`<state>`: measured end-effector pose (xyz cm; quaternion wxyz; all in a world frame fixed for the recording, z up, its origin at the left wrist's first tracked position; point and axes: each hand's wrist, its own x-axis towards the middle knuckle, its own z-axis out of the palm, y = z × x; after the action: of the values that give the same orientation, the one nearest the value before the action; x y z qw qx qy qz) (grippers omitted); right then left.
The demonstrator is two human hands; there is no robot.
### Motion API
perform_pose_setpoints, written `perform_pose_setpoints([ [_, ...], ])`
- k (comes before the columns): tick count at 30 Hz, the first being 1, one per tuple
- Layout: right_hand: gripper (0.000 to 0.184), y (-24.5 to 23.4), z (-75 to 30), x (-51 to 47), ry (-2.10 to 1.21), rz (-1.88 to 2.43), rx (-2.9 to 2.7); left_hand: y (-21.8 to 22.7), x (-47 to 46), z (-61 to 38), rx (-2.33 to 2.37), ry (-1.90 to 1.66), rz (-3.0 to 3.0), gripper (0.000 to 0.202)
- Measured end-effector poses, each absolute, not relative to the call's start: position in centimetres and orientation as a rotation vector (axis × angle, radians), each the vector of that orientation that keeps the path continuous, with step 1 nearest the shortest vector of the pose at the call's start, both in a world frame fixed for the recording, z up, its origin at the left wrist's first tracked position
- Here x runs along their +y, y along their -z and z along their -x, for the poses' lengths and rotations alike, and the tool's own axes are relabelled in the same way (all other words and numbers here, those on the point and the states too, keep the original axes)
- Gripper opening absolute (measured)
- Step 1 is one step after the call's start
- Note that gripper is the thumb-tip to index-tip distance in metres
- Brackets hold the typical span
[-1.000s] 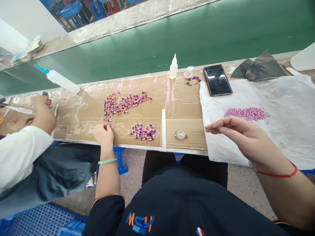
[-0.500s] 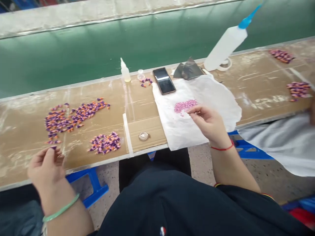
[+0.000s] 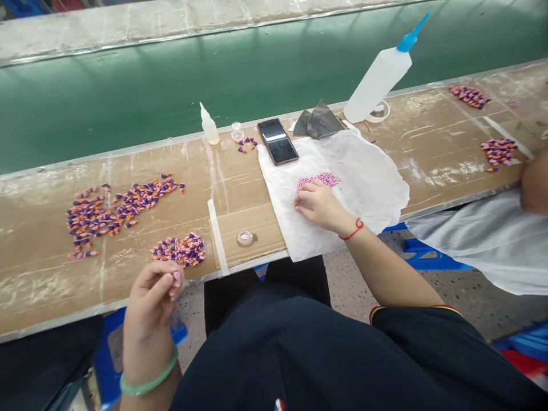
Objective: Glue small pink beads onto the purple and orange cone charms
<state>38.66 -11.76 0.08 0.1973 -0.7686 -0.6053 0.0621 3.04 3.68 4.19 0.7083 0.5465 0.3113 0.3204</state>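
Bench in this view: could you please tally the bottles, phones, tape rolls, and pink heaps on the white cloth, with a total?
Bottles: 2
Phone: 1
Tape roll: 1
Pink heap: 1
Total: 5

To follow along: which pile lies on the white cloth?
The tiny pink pieces by the right hand; the purple-and-orange piles lie on the brown tabletop.

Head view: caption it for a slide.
Left hand holding a small pink piece, right hand by a pink pile on white cloth.
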Motion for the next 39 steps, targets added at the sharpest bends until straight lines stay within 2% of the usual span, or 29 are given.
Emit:
perform_pose_setpoints([
  [11,0.016,0.1,-38.0,-11.5,-0.176,2.106,-1.788,-3.9,1.1,-5.6,0.737,-0.447,-1.255,0.034],
  [21,0.012,-6.1,-30.9,-12.6,-0.217,1.551,-1.721,-6.8,-1.2,-13.4,0.525,-0.378,-1.619,0.017],
  [31,0.015,-7.8,-28.6,-12.5,0.019,1.591,-1.849,-7.1,-1.5,-13.5,0.471,-0.412,-1.725,0.02],
  [39,0.014,-7.9,-28.0,-12.7,-0.045,1.573,-1.82,-6.5,-1.6,-13.6,0.49,-0.459,-1.802,0.017],
])
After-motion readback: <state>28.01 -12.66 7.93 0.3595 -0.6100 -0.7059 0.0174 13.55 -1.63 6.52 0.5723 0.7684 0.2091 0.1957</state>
